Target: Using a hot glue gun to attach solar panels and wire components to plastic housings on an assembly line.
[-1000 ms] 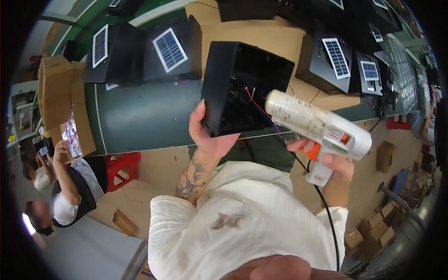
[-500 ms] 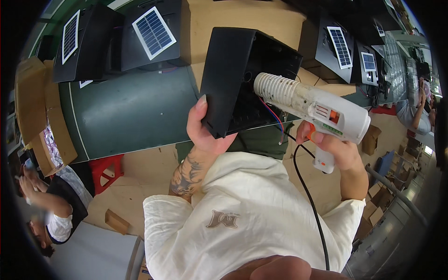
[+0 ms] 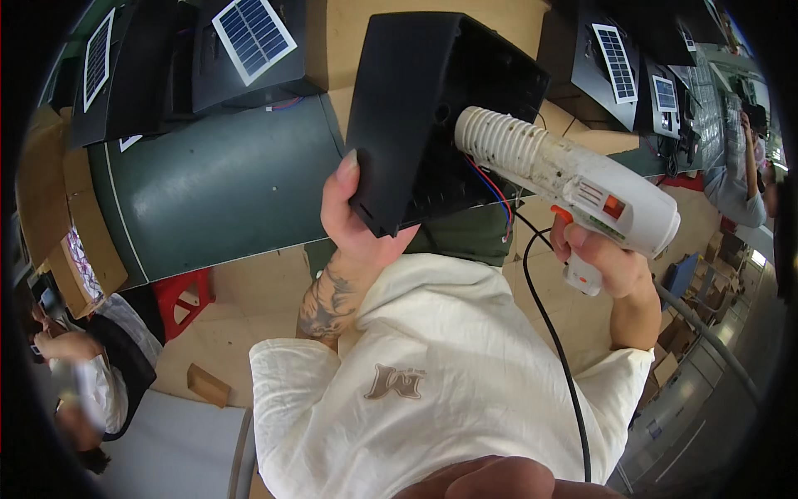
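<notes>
My left hand (image 3: 363, 218) grips the lower left edge of an open black plastic box (image 3: 397, 116), thumb on its outer face. The box is tilted, with its hollow side toward the right. In my right hand (image 3: 611, 259) is a white hot glue gun (image 3: 565, 170) with a ribbed front sleeve, held by its handle. The sleeve points into the box's opening, and its tip is hidden inside. An orange trigger (image 3: 562, 214) shows just above my fingers. Red and blue wires (image 3: 492, 183) hang from the box below the gun. A black cord (image 3: 544, 324) runs down over my shirt.
Across the green table (image 3: 216, 191) stand black boxes with solar panels (image 3: 253, 37) on the left and more panels (image 3: 615, 62) on the right. An open carton (image 3: 79, 216) is at the left edge. A red stool (image 3: 183, 301) and co-workers (image 3: 91, 374) are nearby.
The whole view has shifted a little. The box and glue gun sit slightly higher in the picture, farther from my body. More of the orange trigger shows above my right fingers.
</notes>
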Tool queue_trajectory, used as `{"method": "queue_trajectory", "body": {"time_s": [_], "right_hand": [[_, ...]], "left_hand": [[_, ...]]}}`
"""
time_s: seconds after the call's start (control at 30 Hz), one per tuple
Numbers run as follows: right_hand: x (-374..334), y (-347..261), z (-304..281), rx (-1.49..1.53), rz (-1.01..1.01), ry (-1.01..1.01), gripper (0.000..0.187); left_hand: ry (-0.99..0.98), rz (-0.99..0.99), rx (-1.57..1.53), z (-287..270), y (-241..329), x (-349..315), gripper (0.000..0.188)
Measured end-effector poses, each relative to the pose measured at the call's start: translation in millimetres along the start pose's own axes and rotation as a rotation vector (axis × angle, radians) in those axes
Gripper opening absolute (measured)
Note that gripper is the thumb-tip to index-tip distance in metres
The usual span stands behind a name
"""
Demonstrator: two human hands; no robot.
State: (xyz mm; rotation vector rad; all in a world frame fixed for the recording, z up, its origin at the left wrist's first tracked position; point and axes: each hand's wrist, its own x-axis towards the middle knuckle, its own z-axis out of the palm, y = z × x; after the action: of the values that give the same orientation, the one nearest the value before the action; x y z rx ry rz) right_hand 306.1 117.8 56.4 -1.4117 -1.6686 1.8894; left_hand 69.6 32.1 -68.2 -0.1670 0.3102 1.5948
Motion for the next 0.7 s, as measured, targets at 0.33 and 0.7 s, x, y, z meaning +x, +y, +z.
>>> {"method": "queue_trajectory", "body": {"time_s": [0.33, 0.7], "right_hand": [[-1, -7, 1, -0.096, 0.051, 0.015, 0.032], [6, 10, 2, 0.020, -0.238, -0.093, 0.046]], "left_hand": [[0.020, 0.001, -0.025, -6, -1, -3, 0.038], [-0.068, 0.020, -0.012, -8, -3, -4, 0.048]]}}
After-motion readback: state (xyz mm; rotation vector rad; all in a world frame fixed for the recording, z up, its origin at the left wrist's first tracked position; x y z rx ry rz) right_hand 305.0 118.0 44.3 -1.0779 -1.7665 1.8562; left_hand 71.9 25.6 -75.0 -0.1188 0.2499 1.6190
